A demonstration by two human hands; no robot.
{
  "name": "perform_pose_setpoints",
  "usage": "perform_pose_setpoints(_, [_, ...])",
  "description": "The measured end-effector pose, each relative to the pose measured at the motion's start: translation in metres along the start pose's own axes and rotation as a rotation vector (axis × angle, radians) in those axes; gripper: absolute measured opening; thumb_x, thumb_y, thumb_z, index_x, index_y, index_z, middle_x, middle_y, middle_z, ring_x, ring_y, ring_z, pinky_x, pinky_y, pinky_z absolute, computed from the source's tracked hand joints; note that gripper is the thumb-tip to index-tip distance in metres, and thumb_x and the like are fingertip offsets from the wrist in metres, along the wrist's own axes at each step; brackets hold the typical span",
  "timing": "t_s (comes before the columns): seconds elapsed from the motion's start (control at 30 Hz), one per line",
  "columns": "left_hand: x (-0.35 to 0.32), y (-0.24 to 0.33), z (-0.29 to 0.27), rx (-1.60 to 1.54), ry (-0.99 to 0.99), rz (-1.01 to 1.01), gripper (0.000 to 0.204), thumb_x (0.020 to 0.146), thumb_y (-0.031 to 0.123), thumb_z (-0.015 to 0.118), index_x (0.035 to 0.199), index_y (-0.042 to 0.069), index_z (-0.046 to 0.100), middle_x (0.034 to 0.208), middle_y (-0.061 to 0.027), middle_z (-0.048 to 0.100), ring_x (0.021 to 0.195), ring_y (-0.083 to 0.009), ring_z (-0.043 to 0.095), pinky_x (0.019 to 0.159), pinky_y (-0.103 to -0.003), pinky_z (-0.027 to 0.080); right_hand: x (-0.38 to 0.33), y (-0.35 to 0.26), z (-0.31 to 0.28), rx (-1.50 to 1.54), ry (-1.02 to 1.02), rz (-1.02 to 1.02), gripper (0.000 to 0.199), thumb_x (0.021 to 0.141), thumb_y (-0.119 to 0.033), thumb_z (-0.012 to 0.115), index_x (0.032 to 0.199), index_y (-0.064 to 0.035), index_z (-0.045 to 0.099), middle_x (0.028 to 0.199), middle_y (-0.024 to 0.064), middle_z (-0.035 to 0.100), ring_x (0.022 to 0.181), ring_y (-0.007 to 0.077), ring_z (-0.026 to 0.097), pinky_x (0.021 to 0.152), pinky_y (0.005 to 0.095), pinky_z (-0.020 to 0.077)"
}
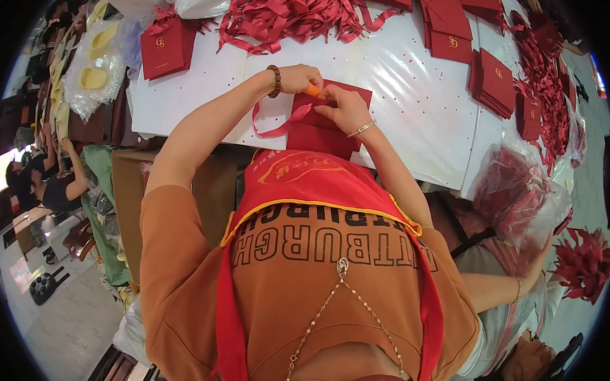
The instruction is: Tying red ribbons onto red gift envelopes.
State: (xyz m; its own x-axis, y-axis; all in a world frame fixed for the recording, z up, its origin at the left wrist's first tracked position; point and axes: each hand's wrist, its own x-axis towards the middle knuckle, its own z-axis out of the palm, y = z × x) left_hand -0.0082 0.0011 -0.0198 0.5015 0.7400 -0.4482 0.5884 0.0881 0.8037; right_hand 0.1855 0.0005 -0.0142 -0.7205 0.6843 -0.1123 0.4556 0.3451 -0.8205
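Note:
A red folded paper card (327, 137) lies at the near edge of the white table, in front of my red apron. My left hand (300, 78), with a brown bead bracelet at its wrist, is closed over the card's far left part. An orange band or finger cover shows at its fingertip; what it pinches is hidden. From the right, my right hand (346, 108), wearing a bangle, meets it with fingers pinched together over the card. A red ribbon (276, 131) runs out from beneath these fingers and loops to the left.
A heap of red ribbons (292, 19) covers the table's far middle. Stacks of red cards (493, 83) with gold print stand right and far left. A plastic bag (513, 190) of red material sits at the right edge, near another person's arm (500, 290). Yellow shoes (94, 78) lie in wrap, left.

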Motion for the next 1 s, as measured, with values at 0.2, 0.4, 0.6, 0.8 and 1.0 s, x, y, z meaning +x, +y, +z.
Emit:
perform_pose_setpoints(0.2, [-0.016, -0.008, 0.007, -0.214, 0.026, 0.044, 0.007, 0.074, 0.010, 0.057, 0.076, 0.004, 0.060, 0.093, -0.0057, 0.052, 0.091, -0.0157, 0.047, 0.084, -0.026, 0.034, -0.001, -0.002, -0.003, 0.145, -0.059, -0.034, 0.027, 0.069, -0.023, 0.067, 0.091, -0.0086, 0.060, 0.077, 0.0117, 0.063, 0.073, 0.0270, 0.061, 0.064, 0.0347, 0.0459])
perform_pose_setpoints(0.4, [-0.015, -0.013, 0.014, -0.178, 0.148, 0.069, 0.016, 0.069, 0.014, 0.057, 0.075, 0.000, 0.062, 0.078, -0.0073, 0.059, 0.080, -0.0168, 0.053, 0.075, -0.027, 0.039, 0.001, -0.010, -0.003, 0.031, -0.120, -0.007, 0.027, 0.069, -0.023, 0.066, 0.092, -0.0098, 0.061, 0.077, 0.0111, 0.063, 0.073, 0.0251, 0.061, 0.063, 0.0339, 0.0459])
perform_pose_setpoints(0.6, [-0.015, -0.018, -0.008, 0.001, 0.505, -0.095, 0.023, 0.077, 0.022, 0.058, 0.087, 0.002, 0.063, 0.080, -0.0049, 0.058, 0.077, -0.0129, 0.052, 0.070, -0.025, 0.042, 0.006, -0.017, 0.000, -0.066, -0.116, -0.108, 0.025, 0.071, -0.026, 0.064, 0.091, -0.0107, 0.061, 0.070, 0.0092, 0.062, 0.068, 0.0264, 0.060, 0.060, 0.0359, 0.0444])
perform_pose_setpoints(0.8, [-0.070, -0.045, -0.015, 0.212, 0.961, -0.506, 0.035, 0.083, 0.038, 0.051, 0.085, 0.004, 0.059, 0.079, -0.0136, 0.061, 0.073, -0.0256, 0.059, 0.067, -0.036, 0.046, 0.013, 0.028, 0.012, -0.062, 0.002, 0.036, 0.032, 0.073, -0.029, 0.063, 0.099, -0.0116, 0.058, 0.086, 0.0109, 0.063, 0.083, 0.0269, 0.060, 0.069, 0.0358, 0.0455])
perform_pose_setpoints(1.0, [-0.098, -0.048, 0.043, 0.420, 0.723, -0.890, 0.039, 0.083, 0.042, 0.048, 0.085, 0.003, 0.056, 0.087, -0.0171, 0.061, 0.082, -0.0339, 0.058, 0.070, -0.043, 0.045, 0.018, 0.028, 0.013, -0.057, -0.040, 0.115, 0.032, 0.073, -0.028, 0.064, 0.101, -0.0119, 0.058, 0.087, 0.0105, 0.063, 0.085, 0.0259, 0.060, 0.072, 0.0350, 0.0456])
